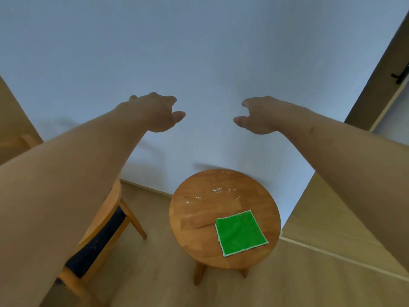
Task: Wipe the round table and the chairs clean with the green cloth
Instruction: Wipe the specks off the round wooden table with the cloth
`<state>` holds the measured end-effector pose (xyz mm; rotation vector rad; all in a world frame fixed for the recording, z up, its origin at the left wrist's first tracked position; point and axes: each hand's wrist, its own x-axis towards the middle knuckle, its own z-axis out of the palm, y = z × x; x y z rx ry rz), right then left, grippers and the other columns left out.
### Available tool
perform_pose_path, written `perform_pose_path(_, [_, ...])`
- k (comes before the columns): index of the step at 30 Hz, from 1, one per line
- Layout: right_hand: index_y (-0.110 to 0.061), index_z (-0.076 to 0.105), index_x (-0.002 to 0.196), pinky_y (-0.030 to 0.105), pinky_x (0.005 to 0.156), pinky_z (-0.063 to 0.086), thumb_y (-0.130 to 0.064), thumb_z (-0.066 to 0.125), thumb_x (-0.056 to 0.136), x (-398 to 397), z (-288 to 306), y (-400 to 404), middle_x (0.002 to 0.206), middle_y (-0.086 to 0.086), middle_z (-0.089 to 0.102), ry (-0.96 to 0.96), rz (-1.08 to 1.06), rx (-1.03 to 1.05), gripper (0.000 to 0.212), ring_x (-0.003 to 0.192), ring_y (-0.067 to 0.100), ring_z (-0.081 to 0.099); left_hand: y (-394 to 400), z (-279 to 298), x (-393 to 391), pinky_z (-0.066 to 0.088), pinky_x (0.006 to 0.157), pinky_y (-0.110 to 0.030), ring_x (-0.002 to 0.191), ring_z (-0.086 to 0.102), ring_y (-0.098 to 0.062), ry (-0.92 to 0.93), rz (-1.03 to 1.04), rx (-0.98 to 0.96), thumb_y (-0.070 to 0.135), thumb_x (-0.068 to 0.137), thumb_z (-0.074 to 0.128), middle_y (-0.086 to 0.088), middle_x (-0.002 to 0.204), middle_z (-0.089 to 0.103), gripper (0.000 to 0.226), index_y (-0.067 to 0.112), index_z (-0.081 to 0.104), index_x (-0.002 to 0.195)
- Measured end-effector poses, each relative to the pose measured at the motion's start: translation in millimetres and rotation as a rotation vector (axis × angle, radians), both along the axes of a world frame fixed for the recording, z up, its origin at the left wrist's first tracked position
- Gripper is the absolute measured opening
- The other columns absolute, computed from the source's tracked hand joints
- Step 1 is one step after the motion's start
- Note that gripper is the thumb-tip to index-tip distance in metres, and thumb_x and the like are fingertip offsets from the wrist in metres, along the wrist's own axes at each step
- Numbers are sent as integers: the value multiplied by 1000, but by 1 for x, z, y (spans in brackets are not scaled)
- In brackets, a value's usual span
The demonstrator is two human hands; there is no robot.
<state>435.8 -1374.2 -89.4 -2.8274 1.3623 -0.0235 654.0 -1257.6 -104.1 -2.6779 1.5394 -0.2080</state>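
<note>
Holding both arms out mid-frame, we see left hand [157,111] and right hand [257,115] loosely curled, gripping nothing. Green cloth [241,232] lies flat, lower right of frame, on the near-right part of the round table [199,218], crumbs [218,189] beyond it. It sits below and slightly right of both hands; we judge the right hand nearer. Chair [106,220] lower left.

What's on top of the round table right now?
On the round table lies the green cloth, flat near its right front edge, and scattered white crumbs toward the back. Whatever lies under the cloth is hidden.
</note>
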Motion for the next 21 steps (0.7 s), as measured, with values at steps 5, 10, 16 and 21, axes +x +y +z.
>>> perform_pose_path(5, [-12,30,149,42,108,30,-50,40,99,33,-46,-65,153,9,35,39,-55,44,64,138,31,34,-78,-55,35,31,109,-52,136,35,-37,90,-71,60,62,95,29,-10,151,36,65,27,26,150])
perform_pose_path(10, [-12,31,148,41,107,32,-51,41,98,62,-114,-119,150,9,38,90,-116,182,64,136,31,37,-142,-137,56,35,106,-53,134,38,-36,181,-134,219,63,94,27,-8,150,37,65,29,25,149])
perform_pose_path(16, [-8,37,144,40,105,38,-49,46,97,67,-235,-154,146,12,43,202,-118,404,62,132,31,42,-193,-249,45,38,103,-51,131,42,-33,343,-210,417,63,94,31,-7,146,42,62,30,31,146])
perform_pose_path(21, [-5,32,147,41,109,36,-45,43,99,45,-341,-168,150,15,38,336,-123,603,62,135,34,38,-202,-341,17,37,106,-46,136,38,-32,445,-266,578,57,97,32,-7,152,36,62,24,28,150])
